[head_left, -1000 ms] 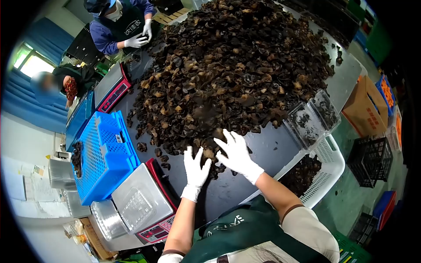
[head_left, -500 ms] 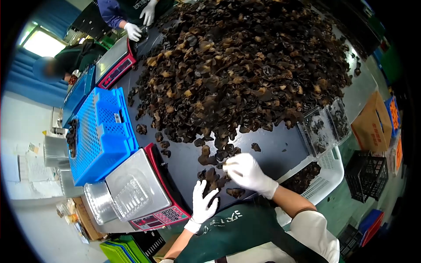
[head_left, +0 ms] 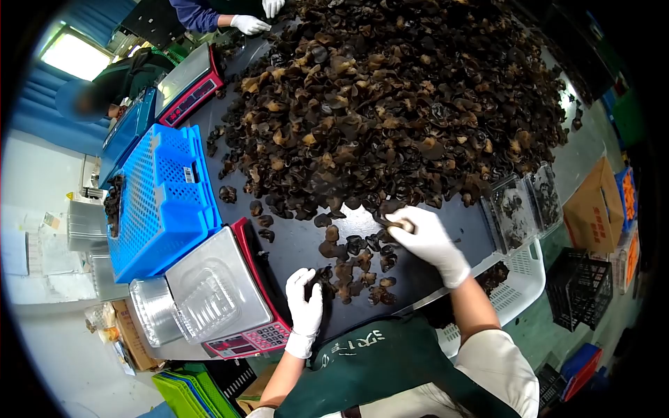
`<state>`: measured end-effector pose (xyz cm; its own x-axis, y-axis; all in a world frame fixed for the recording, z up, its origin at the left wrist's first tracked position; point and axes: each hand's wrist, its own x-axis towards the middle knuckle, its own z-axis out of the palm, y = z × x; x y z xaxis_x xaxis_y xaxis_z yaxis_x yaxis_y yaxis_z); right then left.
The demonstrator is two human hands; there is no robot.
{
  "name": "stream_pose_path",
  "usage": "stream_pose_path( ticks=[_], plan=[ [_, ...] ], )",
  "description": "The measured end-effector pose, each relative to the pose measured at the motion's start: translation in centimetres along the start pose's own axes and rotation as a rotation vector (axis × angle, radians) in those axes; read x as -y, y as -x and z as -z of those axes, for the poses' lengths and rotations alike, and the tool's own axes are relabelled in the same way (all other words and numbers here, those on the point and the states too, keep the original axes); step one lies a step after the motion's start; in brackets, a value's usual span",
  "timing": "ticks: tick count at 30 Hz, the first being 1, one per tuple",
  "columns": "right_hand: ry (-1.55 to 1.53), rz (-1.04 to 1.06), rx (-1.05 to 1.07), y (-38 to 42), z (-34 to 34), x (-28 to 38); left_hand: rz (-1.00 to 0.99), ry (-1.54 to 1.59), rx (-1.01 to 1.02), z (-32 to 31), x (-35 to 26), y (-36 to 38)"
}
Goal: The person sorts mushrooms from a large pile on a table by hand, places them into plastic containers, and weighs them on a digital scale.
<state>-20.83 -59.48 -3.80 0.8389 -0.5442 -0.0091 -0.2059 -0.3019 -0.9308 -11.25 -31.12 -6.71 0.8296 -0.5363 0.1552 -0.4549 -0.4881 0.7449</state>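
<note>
My right hand (head_left: 431, 242), in a white glove, is closed with thumb and fingers around a dark wood ear mushroom (head_left: 382, 221) at the near edge of the big heap. My left hand (head_left: 304, 304), also gloved, is lower left with thumb and fingers apart, its fingertips beside a dark mushroom piece (head_left: 323, 274) on the grey table (head_left: 275, 259). Between the two hands lies a loose group of wood ear mushrooms (head_left: 345, 273), brown and black. Behind them rises the large heap of wood ear mushrooms (head_left: 390, 118).
On the left, a clear plastic clamshell box (head_left: 205, 296) rests open on a scale (head_left: 244, 339), with a blue crate (head_left: 164, 202) behind. Another clamshell (head_left: 514, 212) holding dark bits and a white basket (head_left: 526, 279) are at right. A co-worker's gloved hand (head_left: 249, 25) is across the table.
My right hand has moved away from my left, up and right towards the heap. My left hand has shifted slightly left and up. Mushrooms between them are more spread out.
</note>
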Motion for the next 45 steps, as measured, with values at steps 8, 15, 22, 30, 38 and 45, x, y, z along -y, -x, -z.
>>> stream_pose_path(
  ticks=[8,15,22,30,38,45],
  plan=[
    [0.301,-0.279,0.583,5.1,9.9,1.9,-0.543,-0.226,0.345,-3.0,-4.3,-4.9],
    [0.182,-0.230,0.397,5.8,7.1,0.6,-0.693,-0.430,0.493,-5.6,-3.8,-7.4],
    [0.216,-0.127,0.162,5.8,9.6,1.1,-0.330,0.249,0.535,-3.0,-9.5,-4.7],
    [0.216,-0.037,0.326,4.4,6.7,0.8,-0.482,-0.371,0.561,-3.8,-7.0,-2.5],
    [0.413,0.216,0.196,4.4,1.3,-1.4,-0.408,-0.225,0.369,-3.9,-5.4,-2.7],
    [0.480,0.335,0.115,4.5,-3.6,-3.7,0.091,0.282,0.165,-3.4,-3.4,-2.2]
  ],
)
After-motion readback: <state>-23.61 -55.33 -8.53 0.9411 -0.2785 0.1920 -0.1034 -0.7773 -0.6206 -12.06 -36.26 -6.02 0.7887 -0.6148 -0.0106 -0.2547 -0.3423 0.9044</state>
